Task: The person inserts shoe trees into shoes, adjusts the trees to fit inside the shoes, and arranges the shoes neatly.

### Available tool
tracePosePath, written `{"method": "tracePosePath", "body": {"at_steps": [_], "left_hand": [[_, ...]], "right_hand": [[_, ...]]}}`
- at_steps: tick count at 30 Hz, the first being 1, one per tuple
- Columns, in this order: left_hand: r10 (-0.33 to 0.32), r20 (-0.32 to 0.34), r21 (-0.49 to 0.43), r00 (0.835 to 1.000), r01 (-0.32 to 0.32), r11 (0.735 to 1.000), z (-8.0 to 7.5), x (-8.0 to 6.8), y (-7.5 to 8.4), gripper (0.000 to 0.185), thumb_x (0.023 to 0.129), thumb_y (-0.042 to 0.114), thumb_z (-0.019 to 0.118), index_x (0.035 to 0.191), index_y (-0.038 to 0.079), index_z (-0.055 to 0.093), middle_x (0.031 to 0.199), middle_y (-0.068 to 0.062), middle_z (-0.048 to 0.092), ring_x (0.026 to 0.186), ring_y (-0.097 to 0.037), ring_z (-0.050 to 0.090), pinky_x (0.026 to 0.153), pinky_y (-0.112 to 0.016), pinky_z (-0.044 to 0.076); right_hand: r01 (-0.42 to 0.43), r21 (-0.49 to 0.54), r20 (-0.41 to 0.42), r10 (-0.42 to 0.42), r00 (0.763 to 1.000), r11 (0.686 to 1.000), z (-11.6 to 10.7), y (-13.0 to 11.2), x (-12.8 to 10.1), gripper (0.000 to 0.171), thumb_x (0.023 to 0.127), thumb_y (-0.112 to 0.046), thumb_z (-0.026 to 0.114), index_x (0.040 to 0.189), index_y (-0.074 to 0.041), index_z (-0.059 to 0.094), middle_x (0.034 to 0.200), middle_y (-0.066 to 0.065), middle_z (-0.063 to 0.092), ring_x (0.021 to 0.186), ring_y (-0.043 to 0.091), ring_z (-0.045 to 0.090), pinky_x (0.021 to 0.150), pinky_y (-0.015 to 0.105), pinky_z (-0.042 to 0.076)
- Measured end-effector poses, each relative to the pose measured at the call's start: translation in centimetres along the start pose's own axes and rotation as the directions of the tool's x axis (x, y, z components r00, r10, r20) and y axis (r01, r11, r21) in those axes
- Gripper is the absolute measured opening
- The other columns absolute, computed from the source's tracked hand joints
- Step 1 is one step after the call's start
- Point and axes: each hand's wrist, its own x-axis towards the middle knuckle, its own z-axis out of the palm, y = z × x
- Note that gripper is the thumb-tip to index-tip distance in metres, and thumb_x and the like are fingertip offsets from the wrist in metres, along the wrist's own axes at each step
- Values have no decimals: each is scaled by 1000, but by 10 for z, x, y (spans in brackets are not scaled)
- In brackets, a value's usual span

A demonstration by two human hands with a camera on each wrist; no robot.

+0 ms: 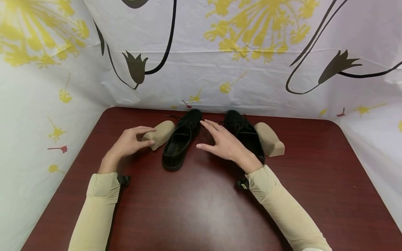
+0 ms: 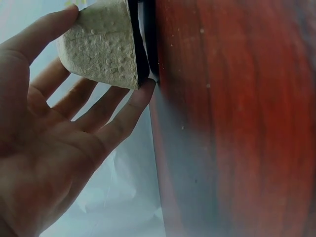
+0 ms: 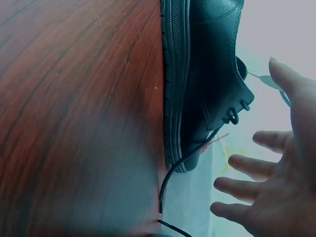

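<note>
My left hand [image 1: 129, 142]: thumb and fingers curled round beige block [image 1: 164, 131] | my right hand [image 1: 224, 142]: spread, holding nothing, black shoe [image 1: 182, 138] just left of fingertips

Curtained tabletop booth, flowered sheets [image 1: 191, 38] on three sides, reddish table [image 1: 176, 212]

Long pale khaki sleeves [image 1: 93, 223], creased, broad cuffs [image 1: 103, 186], small black wrist devices [image 1: 124, 180], the right one bearing a yellowish mark [image 1: 244, 186], bare hands [image 1: 224, 142]
</note>
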Motion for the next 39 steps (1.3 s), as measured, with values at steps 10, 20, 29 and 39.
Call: {"method": "tracePosePath", "body": {"at_steps": [10, 20, 29, 39], "left_hand": [[-20, -30, -44, 999, 19, 999, -2, -3, -1, 46, 87, 33, 79, 130, 20, 68, 134, -6, 62, 126, -27, 54, 99, -51, 43], [-17, -68, -90, 998, 11, 996, 0, -4, 3, 44, 87, 30, 79, 129, 21, 69, 129, -1, 64, 120, -23, 57, 96, -49, 45], [-33, -102, -130, 994, 20, 991, 1, -4, 3, 42, 86, 27, 80, 126, 23, 70, 124, 3, 65, 115, -17, 57, 94, -46, 47], [-31, -96, -185, 995, 13, 983, -11, -10, 45, 41, 87, 11, 78, 127, 5, 68, 123, -10, 65, 112, -26, 59, 93, -48, 48]], "right_hand": [[4, 38, -3, -4, 1000, 999, 10, 1, 9, 88, 89, -66, 59, 159, -25, 24, 161, 4, 26, 143, 31, 35, 110, 52, 35], [-15, 102, 26, 12, 1000, 995, 9, 0, 12, 88, 90, -64, 61, 159, -26, 24, 162, 6, 25, 144, 27, 34, 108, 51, 37], [2, 85, 6, -3, 1000, 996, 12, -5, 23, 84, 91, -64, 58, 159, -25, 26, 161, 9, 28, 141, 26, 38, 107, 50, 40], [2, 79, -77, 4, 997, 997, 21, -12, 30, 71, 94, -55, 61, 154, -23, 39, 151, 5, 42, 128, 26, 52, 98, 47, 47]]}}
